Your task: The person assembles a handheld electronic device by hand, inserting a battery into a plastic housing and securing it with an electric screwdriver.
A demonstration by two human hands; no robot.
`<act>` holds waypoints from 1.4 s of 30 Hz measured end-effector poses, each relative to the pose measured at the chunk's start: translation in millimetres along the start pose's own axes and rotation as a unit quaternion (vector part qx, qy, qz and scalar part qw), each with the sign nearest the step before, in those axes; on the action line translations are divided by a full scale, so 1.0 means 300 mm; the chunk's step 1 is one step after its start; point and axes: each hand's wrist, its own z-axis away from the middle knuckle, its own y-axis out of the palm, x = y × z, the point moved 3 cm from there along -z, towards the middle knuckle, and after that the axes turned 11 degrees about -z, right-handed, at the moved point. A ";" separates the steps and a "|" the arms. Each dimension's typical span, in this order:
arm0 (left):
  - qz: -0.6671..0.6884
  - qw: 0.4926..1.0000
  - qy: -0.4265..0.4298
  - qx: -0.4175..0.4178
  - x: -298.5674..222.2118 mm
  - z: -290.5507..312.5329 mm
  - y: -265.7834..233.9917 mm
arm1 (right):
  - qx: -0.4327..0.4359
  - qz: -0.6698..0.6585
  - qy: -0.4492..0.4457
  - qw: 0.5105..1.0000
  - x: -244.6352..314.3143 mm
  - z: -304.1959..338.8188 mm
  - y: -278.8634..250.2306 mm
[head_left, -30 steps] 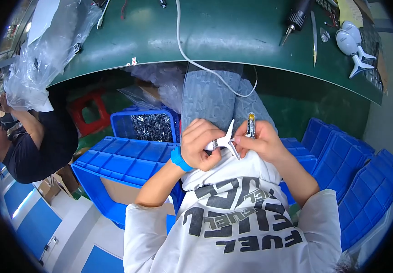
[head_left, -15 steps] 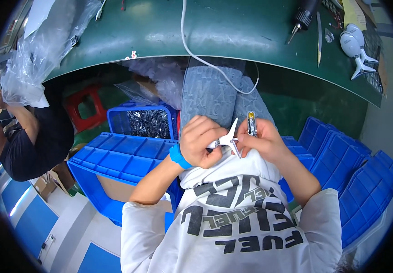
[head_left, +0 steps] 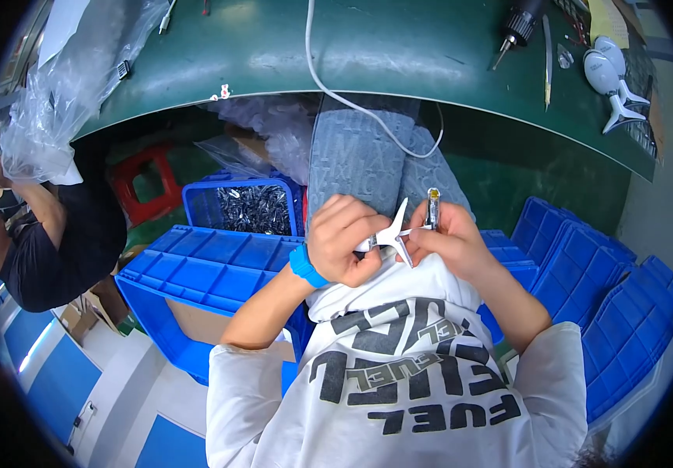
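Above my lap, my left hand is closed around the body of a white device with a three-legged foot; the legs point out toward the right, and the fingers hide most of the body. My right hand pinches a narrow, dark and silvery part with a yellowish tip, which stands upright from the fingers. The thumb and fingertips of that hand are close beside the legs of the white foot; whether they touch it I cannot tell.
On the green table are a white cable, an electric screwdriver and similar white devices. A blue bin of small dark parts sits below, with blue crates around me. A person works at left.
The upright part in my right hand has turned, showing a narrower side. The white foot has tilted slightly; both hands stay nearly in place.
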 end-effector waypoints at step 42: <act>-0.041 0.999 -0.012 -0.007 -0.013 -0.001 0.007 | -0.027 0.190 -0.175 0.966 -0.033 0.008 0.003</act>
